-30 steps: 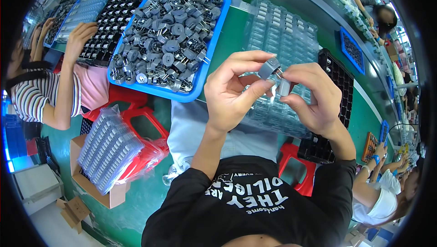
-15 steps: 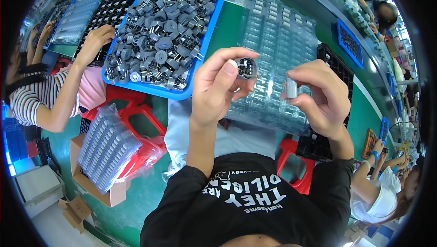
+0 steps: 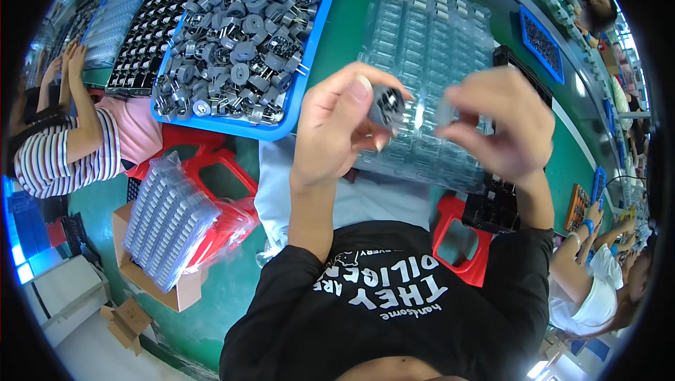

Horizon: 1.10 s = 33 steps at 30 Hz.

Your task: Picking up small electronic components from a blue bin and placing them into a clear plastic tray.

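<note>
Between the thumb and fingers of my left hand (image 3: pixel 337 124) is a round dark grey plug part (image 3: pixel 387 105), its black inside with metal bits turned up. My right hand (image 3: pixel 503 124) is a little to its right, smeared by motion, with thumb and fingers pinched on a small light grey block (image 3: pixel 446 111). The two parts are held apart in the air. Beneath both hands lies a stack of clear plastic trays (image 3: pixel 401 50), with small pale blocks in the pockets toward its far end.
A blue bin (image 3: pixel 299 93) heaped with grey round parts with pins stands at left. Black trays (image 3: pixel 158 26) lie beyond it, near a co-worker in a striped shirt (image 3: pixel 60 152). Bagged trays (image 3: pixel 169 223) rest in a carton by a red stool (image 3: pixel 225 163). Another black tray (image 3: pixel 496 205) is at right.
The round part in my left hand has tilted. My right hand has turned, still pinching the grey block. The co-worker's arm at left has drawn back from the blue bin.
</note>
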{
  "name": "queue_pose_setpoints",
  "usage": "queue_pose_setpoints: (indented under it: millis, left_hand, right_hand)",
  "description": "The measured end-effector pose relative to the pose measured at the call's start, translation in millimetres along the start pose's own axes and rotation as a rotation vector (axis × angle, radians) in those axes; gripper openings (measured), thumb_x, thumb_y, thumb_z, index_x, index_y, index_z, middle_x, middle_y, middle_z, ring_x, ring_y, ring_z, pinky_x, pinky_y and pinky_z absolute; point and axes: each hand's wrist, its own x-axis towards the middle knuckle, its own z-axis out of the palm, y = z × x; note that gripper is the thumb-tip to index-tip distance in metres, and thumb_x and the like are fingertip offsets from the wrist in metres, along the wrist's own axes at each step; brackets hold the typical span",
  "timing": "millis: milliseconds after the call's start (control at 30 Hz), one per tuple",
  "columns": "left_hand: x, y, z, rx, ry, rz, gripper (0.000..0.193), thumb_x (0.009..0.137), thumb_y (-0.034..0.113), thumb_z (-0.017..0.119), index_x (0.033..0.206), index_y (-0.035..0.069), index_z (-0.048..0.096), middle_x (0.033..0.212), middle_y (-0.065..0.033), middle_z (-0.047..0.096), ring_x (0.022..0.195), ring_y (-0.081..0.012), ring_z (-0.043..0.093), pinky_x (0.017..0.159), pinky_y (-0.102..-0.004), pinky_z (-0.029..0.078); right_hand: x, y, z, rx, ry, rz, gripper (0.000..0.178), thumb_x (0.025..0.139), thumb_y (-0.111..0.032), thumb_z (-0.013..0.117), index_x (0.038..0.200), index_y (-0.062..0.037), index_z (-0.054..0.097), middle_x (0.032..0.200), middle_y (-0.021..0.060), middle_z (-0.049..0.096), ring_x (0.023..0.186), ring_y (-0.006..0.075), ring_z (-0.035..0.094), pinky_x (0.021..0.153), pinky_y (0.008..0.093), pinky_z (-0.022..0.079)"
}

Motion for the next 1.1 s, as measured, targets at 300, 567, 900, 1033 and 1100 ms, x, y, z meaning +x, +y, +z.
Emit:
queue_pose_setpoints:
  millis: [300,567,900,1033,1100]
  left_hand:
    - [5,1,-2,0.002,0.11,-0.043,0.036,0.103,0.032,0.047,0.101,-0.002,0.06,0.078,-0.0061,0.061,0.056,-0.0066,0.055,0.041,-0.015,0.032]
    - [7,2,2,0.193,0.038,-0.126,0.044,0.102,0.036,0.046,0.102,-0.006,0.058,0.078,-0.0109,0.06,0.054,-0.0095,0.052,0.042,-0.0181,0.033]
    - [2,4,10,0.125,-0.002,-0.14,0.027,0.097,0.027,0.06,0.102,0.001,0.063,0.082,0.0003,0.061,0.064,-0.0024,0.055,0.054,-0.0155,0.046]
    - [0,4,12,0.133,-0.003,-0.132,0.028,0.097,0.028,0.06,0.103,0.001,0.063,0.083,0.0,0.061,0.068,-0.0027,0.056,0.056,-0.016,0.048]
    - [1,2,12,0.133,-0.015,-0.128,0.028,0.097,0.027,0.059,0.103,0.001,0.063,0.084,-0.0003,0.062,0.069,-0.0027,0.056,0.057,-0.016,0.048]
  right_hand:
    - [-31,28,-6,0.399,0.13,0.525,0.03,0.085,0.003,0.066,0.115,0.007,0.061,0.093,0.0095,0.062,0.08,0.0157,0.068,0.07,0.024,0.056]
    - [-26,8,7,0.389,0.099,0.438,0.029,0.085,0.003,0.065,0.113,0.0073,0.06,0.096,0.0135,0.063,0.08,0.0176,0.069,0.071,0.0252,0.057]
    - [-20,-9,11,-0.06,0.006,0.077,0.035,0.074,0.012,0.072,0.105,0.0017,0.058,0.093,0.0178,0.068,0.078,0.0239,0.068,0.067,0.0308,0.057]
    - [-23,-11,13,-0.1,0.057,0.053,0.036,0.071,0.011,0.074,0.101,0.0007,0.058,0.093,0.0185,0.068,0.075,0.0253,0.068,0.063,0.031,0.056]
    - [-23,-15,11,-0.085,0.053,0.056,0.036,0.072,0.012,0.074,0.101,0.001,0.057,0.094,0.0197,0.067,0.074,0.0258,0.068,0.061,0.0314,0.055]
